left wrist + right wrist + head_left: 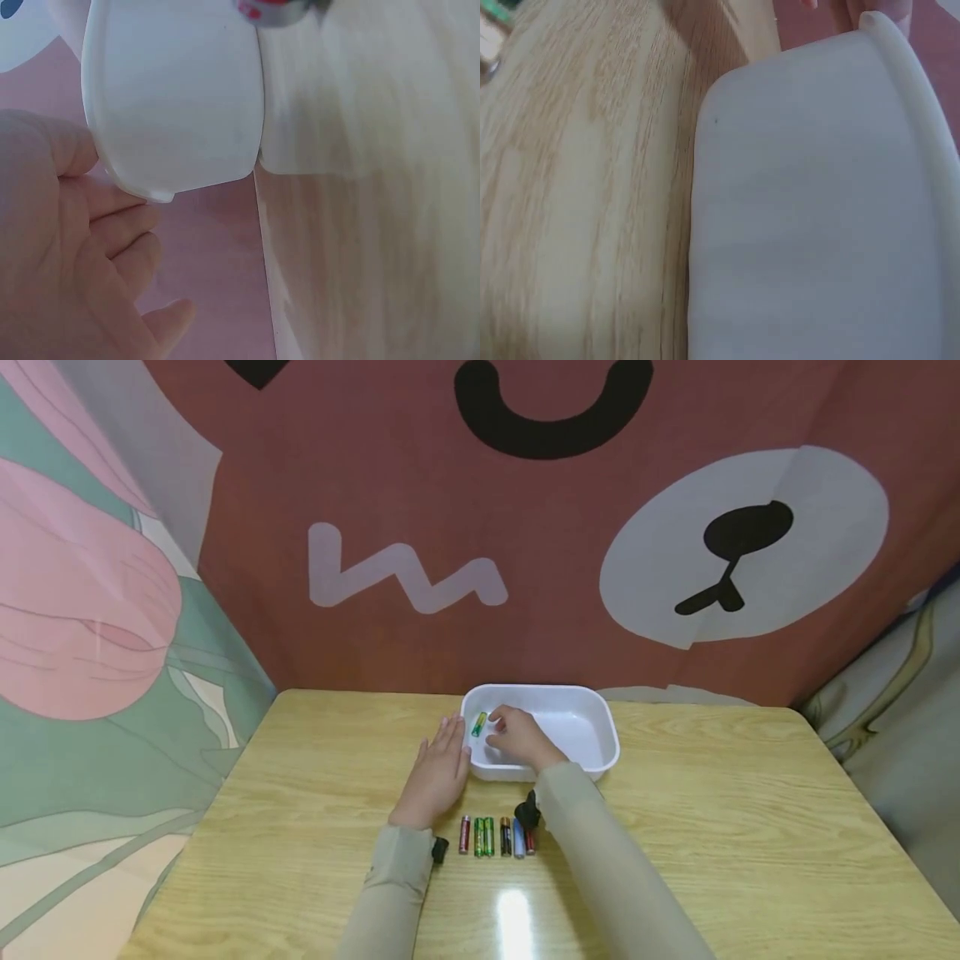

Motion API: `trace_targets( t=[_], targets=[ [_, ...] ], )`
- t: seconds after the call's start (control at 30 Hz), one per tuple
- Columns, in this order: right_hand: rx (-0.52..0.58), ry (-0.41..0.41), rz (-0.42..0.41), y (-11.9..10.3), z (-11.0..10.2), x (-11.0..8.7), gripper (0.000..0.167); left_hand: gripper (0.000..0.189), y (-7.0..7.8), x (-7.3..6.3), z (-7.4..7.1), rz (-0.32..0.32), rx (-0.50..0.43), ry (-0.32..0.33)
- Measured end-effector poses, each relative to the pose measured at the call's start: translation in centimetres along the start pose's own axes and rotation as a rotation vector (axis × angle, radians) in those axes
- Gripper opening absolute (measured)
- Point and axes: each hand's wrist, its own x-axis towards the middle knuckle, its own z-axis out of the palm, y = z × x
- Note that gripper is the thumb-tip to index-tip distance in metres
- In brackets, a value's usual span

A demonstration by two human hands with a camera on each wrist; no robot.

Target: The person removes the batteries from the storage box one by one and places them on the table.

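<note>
In the head view a white plastic basin point(577, 760) stands at the table's back edge. One green-and-yellow battery point(479, 724) lies inside it, at the left end. My right hand point(520, 737) reaches over the front rim into the basin, thumb and fingers parted, just right of that battery; nothing shows between them. The left hand point(433, 781) rests along the basin's left end with straight fingers touching its rim, also in the left wrist view, where the basin wall point(176, 97) shows. The right wrist view shows mostly the basin's outer wall point(810, 202), with my right hand hidden.
In front of the basin several batteries lie in a row on the wooden table point(300, 827): a red one point(465, 835), two green ones point(483, 837), a black one point(506, 837), a blue one point(518, 839) and another red one point(531, 842). A printed curtain point(375, 643) hangs behind.
</note>
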Motion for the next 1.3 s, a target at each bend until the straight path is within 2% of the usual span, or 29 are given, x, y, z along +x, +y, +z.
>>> trace_targets(
  t=[0.17,0.4,0.67,0.87,1.1,1.3],
  targets=[
    [-0.003,0.043,0.036,-0.1,0.2,0.8,0.042,0.056,0.1,0.2,-0.3,0.0,-0.01,-0.001],
    [-0.008,0.055,0.097,-0.2,1.0,1.5,0.053,0.057,0.2,0.3,-0.6,-0.003,-0.021,-0.02],
    [-0.191,0.059,0.11,-0.6,2.2,1.9,0.061,0.056,0.1,0.2,-0.6,0.003,-0.034,-0.017],
    [-0.262,0.066,0.079,-1.0,2.2,1.9,0.057,0.057,0.3,0.3,-0.6,-0.002,-0.022,-0.011],
    [-0.271,0.078,0.059,-1.0,2.0,1.9,0.049,0.057,0.3,0.2,-0.4,-0.005,-0.019,0.005],
    [-0.282,0.085,0.015,-0.7,2.0,1.8,0.034,0.056,0.5,-0.1,-0.1,0.006,0.001,0.022]
  ],
)
